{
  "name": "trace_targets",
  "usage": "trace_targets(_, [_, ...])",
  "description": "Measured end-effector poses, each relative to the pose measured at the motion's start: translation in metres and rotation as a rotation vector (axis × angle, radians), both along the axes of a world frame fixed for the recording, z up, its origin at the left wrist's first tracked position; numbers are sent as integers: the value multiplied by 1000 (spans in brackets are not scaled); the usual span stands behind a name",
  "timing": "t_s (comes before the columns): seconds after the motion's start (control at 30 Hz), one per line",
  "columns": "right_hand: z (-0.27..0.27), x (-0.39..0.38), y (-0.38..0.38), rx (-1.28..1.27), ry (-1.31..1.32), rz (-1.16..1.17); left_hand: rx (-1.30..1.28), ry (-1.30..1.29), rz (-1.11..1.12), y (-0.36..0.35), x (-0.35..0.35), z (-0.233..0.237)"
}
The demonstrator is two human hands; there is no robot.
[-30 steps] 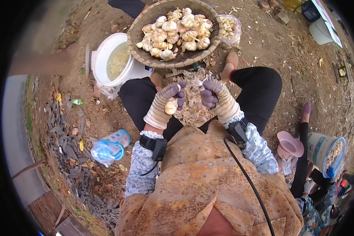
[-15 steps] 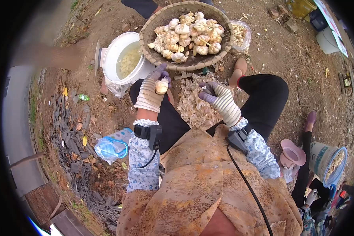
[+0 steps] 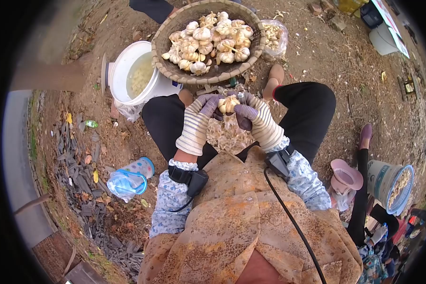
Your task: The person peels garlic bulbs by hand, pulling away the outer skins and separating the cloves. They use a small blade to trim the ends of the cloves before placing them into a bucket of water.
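Both of my hands wear striped, cream knit gloves with purple-grey fingers, and they meet over my lap. A garlic bulb [image 3: 228, 104], pale with some skin on it, is gripped in the fingers of my left hand [image 3: 198, 122]. My right hand [image 3: 261, 120] is closed against the bulb's other side. A small grey, metallic-looking thing [image 3: 241, 96] pokes out between its thumb and fingers; its kind is too small to make out. Under the hands lies a heap of garlic skins [image 3: 227, 135], partly hidden by them.
A woven basket [image 3: 158, 59] of garlic bulbs stands ahead. On its left is a white bucket [image 3: 119, 94] with peeled cloves in liquid; on its right, a plastic bag [image 3: 275, 40] of cloves. A pink hat [image 3: 345, 175] and another bucket [image 3: 378, 177] stand near a seated person at right.
My left hand has moved right with the garlic bulb, and my right hand has come left to meet it. The hands were apart before. The whole view has shifted slightly.
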State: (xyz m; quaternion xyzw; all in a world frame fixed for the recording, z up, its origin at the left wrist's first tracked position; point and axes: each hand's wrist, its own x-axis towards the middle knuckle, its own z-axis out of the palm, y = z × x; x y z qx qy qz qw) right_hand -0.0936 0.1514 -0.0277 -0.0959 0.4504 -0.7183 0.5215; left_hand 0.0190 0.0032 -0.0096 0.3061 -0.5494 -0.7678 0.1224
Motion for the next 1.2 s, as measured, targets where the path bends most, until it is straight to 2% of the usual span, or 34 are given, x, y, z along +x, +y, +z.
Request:
trace_targets(0.07, [2, 2, -2, -3, -5, -10, -160, -24, -60, 3, 1, 4])
trace_targets(0.1, [3, 3, -2, 25, 46, -25, -160, -25, -58, 5, 0, 6])
trace_targets(0.17, [4, 5, -2, 53, 98, -42, -202, -199, -153, 6, -3, 12])
trace_targets(0.33, [5, 11, -3, 57, 152, -65, -209, -173, -175, 5, 2, 7])
trace_targets(0.37, [4, 11, -1, 61, 152, -63, -143, -192, -149, 5, 2, 3])
trace_targets(0.43, [-1, 7, 0, -17, -31, -58, -81, -208, -118, 2, 3, -7])
trace_targets(0.5, [-3, 4, -1, -72, -51, -15, 363, -55, -54, -2, 4, -18])
trace_targets(0.57, [-1, 4, -3, -58, -10, -34, 348, 10, -51, 0, 4, -20])
trace_targets(0.63, [-10, 3, -3, -39, 23, -30, 64, -68, -96, 3, 1, -8])
trace_targets(0.67, [-14, 3, -3, -20, 55, -23, 65, -69, -94, 2, 2, -9])
trace_targets(0.77, [-3, 2, -2, -155, -102, -16, 197, -19, -112, -7, 6, -21])
trace_targets(0.8, [7, 2, -1, -156, -102, -17, 381, 53, 7, -13, 9, -42])
trace_targets(0.87, [25, 3, 3, -88, -4, 31, 665, 114, 169, -20, 10, -62])
trace_targets(0.9, [19, 7, -2, -87, -4, 30, 666, 114, 167, -16, 8, -61])
trace_targets(0.97, [-1, 21, -16, -21, 483, 50, 935, 129, 293, -1, 1, -48])
trace_targets(1.0, [-5, 21, -18, 40, 698, 178, 959, 86, 296, 5, -1, -38])
trace_targets(1.03, [-8, 23, -18, 38, 698, 177, 957, 86, 296, 1, 1, -45])
trace_targets(1.1, [-8, 28, -17, -75, 313, 194, 1051, 98, 314, -7, 3, -56])
trace_targets(1.17, [-1, 23, -14, -101, 282, 114, 997, 46, 326, -7, 5, -52])
trace_targets(1.2, [-5, 17, -12, -84, 316, 99, 860, 70, 218, -12, 11, -50])
